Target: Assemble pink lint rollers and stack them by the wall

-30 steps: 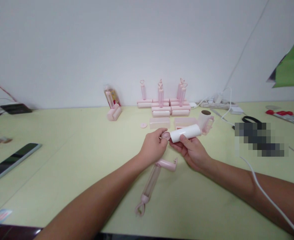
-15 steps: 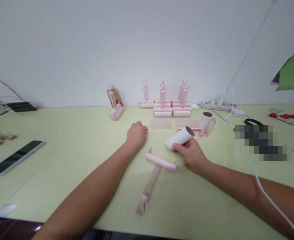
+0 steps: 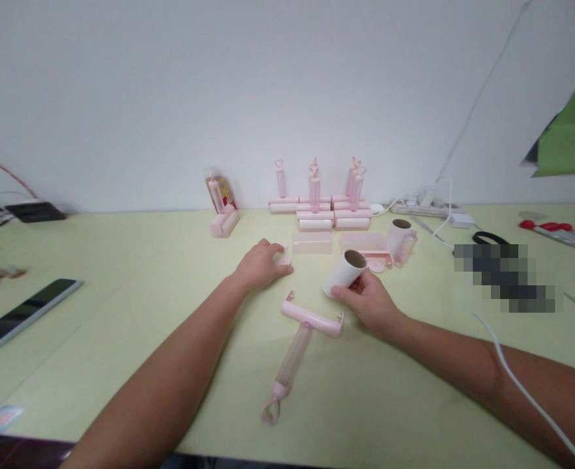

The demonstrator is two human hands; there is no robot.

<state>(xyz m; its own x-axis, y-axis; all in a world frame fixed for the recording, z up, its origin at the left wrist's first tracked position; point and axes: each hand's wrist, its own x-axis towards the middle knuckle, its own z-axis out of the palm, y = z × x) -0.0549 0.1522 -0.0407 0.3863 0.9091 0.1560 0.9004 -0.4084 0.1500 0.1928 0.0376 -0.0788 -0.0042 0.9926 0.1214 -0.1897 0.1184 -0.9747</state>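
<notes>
In my right hand (image 3: 368, 303) is a white sticky-paper roll (image 3: 337, 279), gripped low and tilted, its brown cardboard core facing up. My left hand (image 3: 262, 262) rests near the table's middle with thumb and fingers apart around a small pale pink piece (image 3: 283, 258), partly hidden by the fingers. Between my forearms lies a pink lint roller handle (image 3: 294, 355) with its empty roll holder (image 3: 313, 319) and a heart-shaped loop at the near end. Beyond my hands are a clear pink cover (image 3: 311, 243), a pink roller part (image 3: 378, 259) and a second white roll (image 3: 398, 236), standing upright.
Several pink lint rollers (image 3: 315, 215) stand by the wall, another one (image 3: 225, 220) to their left. A phone (image 3: 28, 312) lies at left. On the right are a power strip (image 3: 427, 207), red-handled scissors (image 3: 551, 228) and a white cable (image 3: 517, 384) crossing over my right forearm.
My left hand has drawn slightly left and nearer, its fingers spreading from the small pink piece. My right hand has tipped the white roll more upright. The view shifted slightly.
</notes>
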